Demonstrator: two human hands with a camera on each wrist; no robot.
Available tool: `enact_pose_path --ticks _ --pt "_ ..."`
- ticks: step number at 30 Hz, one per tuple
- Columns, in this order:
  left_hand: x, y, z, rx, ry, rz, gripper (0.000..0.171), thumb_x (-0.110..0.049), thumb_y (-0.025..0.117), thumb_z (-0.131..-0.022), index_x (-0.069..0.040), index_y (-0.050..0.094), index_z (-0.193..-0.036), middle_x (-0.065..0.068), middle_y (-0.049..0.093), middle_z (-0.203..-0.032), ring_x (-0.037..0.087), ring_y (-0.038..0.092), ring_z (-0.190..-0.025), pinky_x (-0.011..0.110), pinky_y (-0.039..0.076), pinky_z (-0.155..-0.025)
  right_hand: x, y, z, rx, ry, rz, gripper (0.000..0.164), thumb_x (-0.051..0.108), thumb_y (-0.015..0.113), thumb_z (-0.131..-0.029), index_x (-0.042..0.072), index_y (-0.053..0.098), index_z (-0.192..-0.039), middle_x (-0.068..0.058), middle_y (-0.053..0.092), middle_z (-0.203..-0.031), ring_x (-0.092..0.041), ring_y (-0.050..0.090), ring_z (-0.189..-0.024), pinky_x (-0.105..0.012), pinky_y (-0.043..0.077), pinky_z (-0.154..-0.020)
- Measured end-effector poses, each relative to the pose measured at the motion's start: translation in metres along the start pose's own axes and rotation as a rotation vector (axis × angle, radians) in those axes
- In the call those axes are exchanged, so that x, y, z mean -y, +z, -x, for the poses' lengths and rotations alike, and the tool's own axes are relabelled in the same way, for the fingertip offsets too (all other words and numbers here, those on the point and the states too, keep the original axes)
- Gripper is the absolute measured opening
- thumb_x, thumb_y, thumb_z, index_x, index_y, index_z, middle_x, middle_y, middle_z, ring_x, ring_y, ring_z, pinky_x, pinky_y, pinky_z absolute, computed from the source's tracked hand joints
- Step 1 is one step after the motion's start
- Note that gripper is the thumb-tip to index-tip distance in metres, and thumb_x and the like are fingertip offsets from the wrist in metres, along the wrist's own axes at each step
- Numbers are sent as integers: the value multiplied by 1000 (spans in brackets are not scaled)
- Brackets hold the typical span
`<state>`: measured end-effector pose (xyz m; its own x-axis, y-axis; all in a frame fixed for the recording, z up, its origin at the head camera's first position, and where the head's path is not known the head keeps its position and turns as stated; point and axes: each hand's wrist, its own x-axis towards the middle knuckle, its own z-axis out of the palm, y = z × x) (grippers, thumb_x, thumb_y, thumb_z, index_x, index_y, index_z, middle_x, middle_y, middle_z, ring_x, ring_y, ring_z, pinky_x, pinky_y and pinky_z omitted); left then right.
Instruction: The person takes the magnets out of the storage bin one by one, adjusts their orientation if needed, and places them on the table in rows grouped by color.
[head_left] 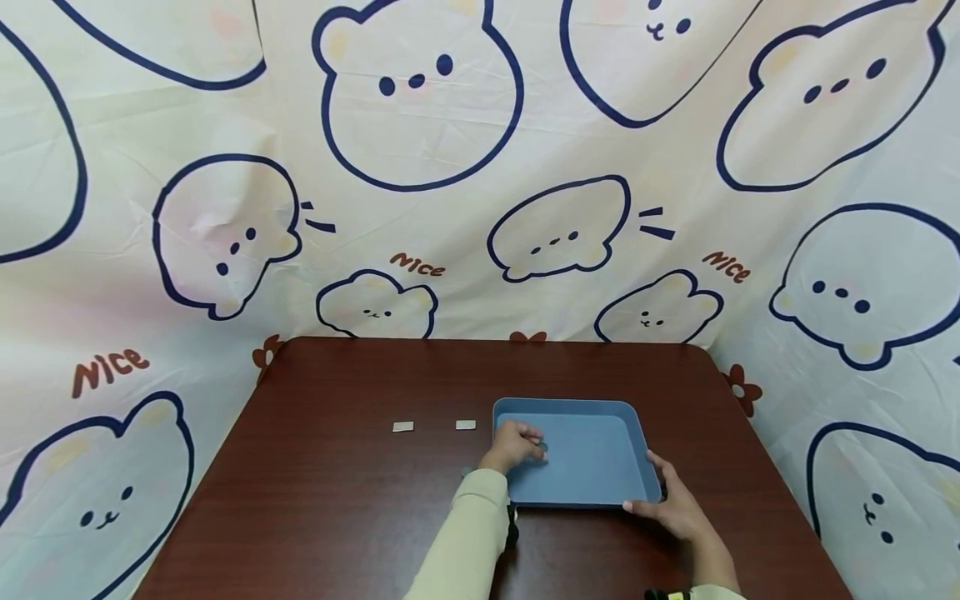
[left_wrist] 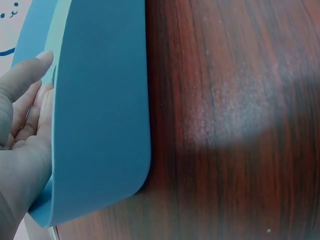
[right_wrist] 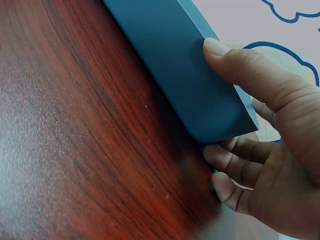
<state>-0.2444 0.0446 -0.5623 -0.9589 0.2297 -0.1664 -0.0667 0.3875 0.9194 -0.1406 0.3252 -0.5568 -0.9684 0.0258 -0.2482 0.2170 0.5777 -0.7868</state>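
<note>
A shallow blue tray (head_left: 592,454) lies on the brown table, right of its middle. My left hand (head_left: 516,446) reaches over the tray's left part, fingers bent. Between its thumb and fingers shows a small round greyish thing (head_left: 543,451), mostly hidden; its kind is unclear. The tray's wall (left_wrist: 100,100) hides part of this hand in the left wrist view. At the tray's near right corner, my right hand (head_left: 678,500) grips the tray, with its thumb (right_wrist: 217,48) against the front wall and the other fingers round the corner.
Two small whitish rectangular pieces, one on the left (head_left: 402,427) and one nearer the tray (head_left: 466,425), lie apart on the table (head_left: 337,517). Behind and beside the table hangs a cream cloth (head_left: 450,217) printed with bear outlines.
</note>
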Motion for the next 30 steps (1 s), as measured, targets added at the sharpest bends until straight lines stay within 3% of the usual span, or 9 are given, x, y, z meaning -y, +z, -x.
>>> enact_pose_path --ticks 5,13,18,24,30 --pt "1 3 1 -18 12 -54 29 3 83 -63 -5 73 -89 -2 61 -75 9 54 -70 27 47 -63 0 1 1 1 16 -4 103 31 80 -74 9 12 -148 -30 27 -137 -45 37 -119 -53 38 -86" --pt "2 6 2 -115 -29 -189 23 -4 86 -60 -12 75 -79 -4 63 -77 15 56 -76 31 48 -64 1 4 1 -6 6 -15 102 30 80 -73 9 13 -148 -30 27 -138 -45 37 -118 -53 39 -86" --pt "2 6 2 -130 -25 -190 21 -4 87 -60 -12 75 -75 -3 64 -80 21 59 -85 34 51 -67 1 4 1 -10 1 -11 102 30 81 -73 9 14 -147 -30 27 -138 -44 37 -118 -53 38 -87" --pt "1 7 3 -124 -1 -190 18 -4 86 -61 -11 74 -73 -4 64 -77 16 58 -78 31 50 -64 2 3 1 -14 8 -6 103 31 81 -72 9 14 -147 -29 28 -137 -43 38 -118 -53 38 -87" --pt "0 6 3 -71 45 -120 16 -6 85 -64 -10 74 -75 -5 63 -73 10 56 -71 28 48 -61 1 0 1 -11 -1 -5 103 30 81 -73 8 14 -148 -29 28 -138 -43 38 -118 -53 39 -87"
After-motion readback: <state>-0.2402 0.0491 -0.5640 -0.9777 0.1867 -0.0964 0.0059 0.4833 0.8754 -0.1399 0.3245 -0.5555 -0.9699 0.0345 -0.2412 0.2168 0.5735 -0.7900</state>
